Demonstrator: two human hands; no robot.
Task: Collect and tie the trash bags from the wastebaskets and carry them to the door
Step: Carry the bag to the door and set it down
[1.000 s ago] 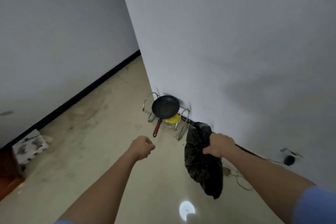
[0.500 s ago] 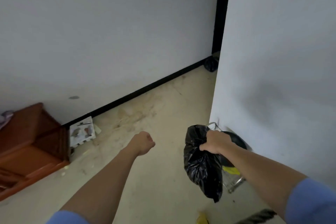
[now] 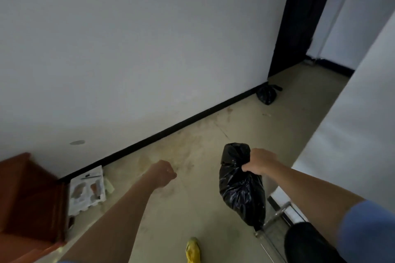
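Observation:
My right hand (image 3: 259, 161) grips the gathered neck of a black trash bag (image 3: 241, 190), which hangs in the air above the floor at centre right. To the left of the bag, my left hand (image 3: 163, 173) is curled into a loose fist and holds nothing. A second black trash bag (image 3: 267, 94), tied at the top, lies on the floor against the baseboard far ahead. It sits beside the dark doorway (image 3: 303, 17) at the upper right.
A brown wooden cabinet (image 3: 27, 198) stands at the lower left, with a white foam tray (image 3: 87, 190) beside it on the floor. A wire rack (image 3: 277, 215) and black pan (image 3: 303, 239) sit by the right wall (image 3: 352, 134). A yellow shoe (image 3: 193, 250) shows below.
The view has swung left and forward along the corridor. The doorway and second bag have come into sight. The rack and pan have slid to the lower right. My right hand still holds the bag.

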